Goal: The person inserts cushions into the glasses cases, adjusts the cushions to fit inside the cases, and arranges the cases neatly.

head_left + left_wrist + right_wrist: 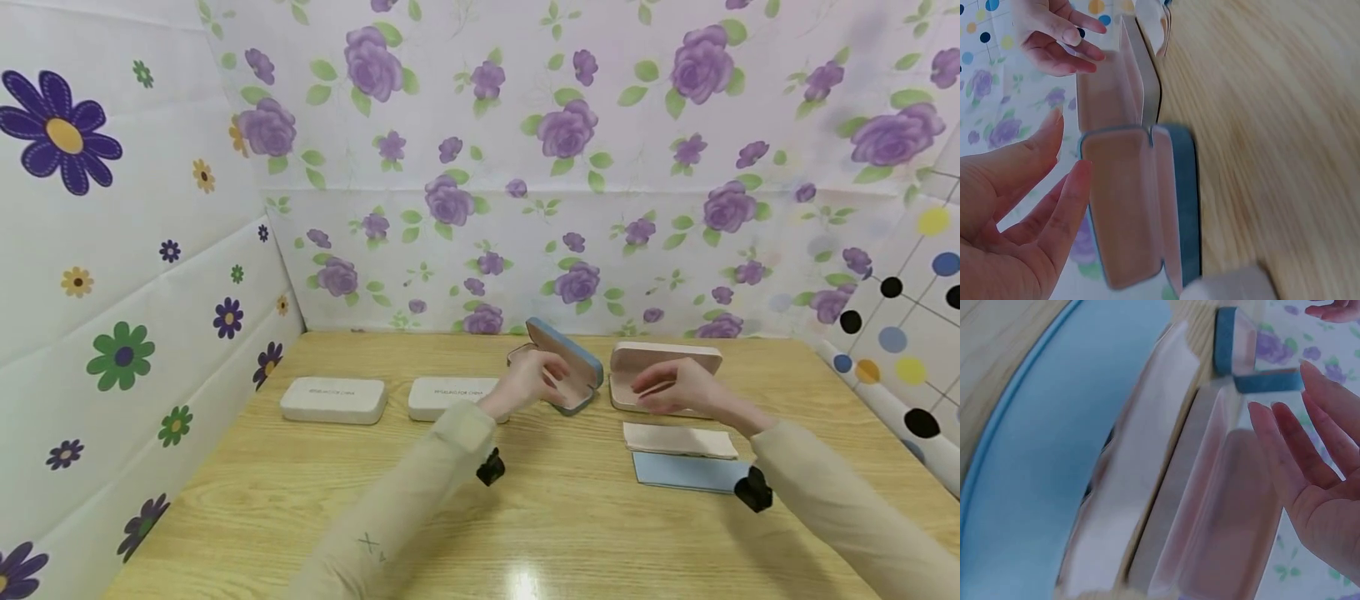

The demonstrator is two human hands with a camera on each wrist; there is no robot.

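Observation:
My left hand is beside a blue glasses case, its thumb and fingers parted near the raised lid's edge. In the left wrist view the blue case stands open and shows a bare pinkish lining. My right hand hovers over an open white glasses case, fingers loosely bent and holding nothing. The right wrist view shows those fingertips close to the white case's lined lid. In front of that case lie a folded off-white cloth and a flat light-blue piece.
Two closed white cases stand to the left, one farther out and one partly behind the left forearm. A flowered sheet hangs behind the wooden table. Dark wristbands with cameras sit on both wrists.

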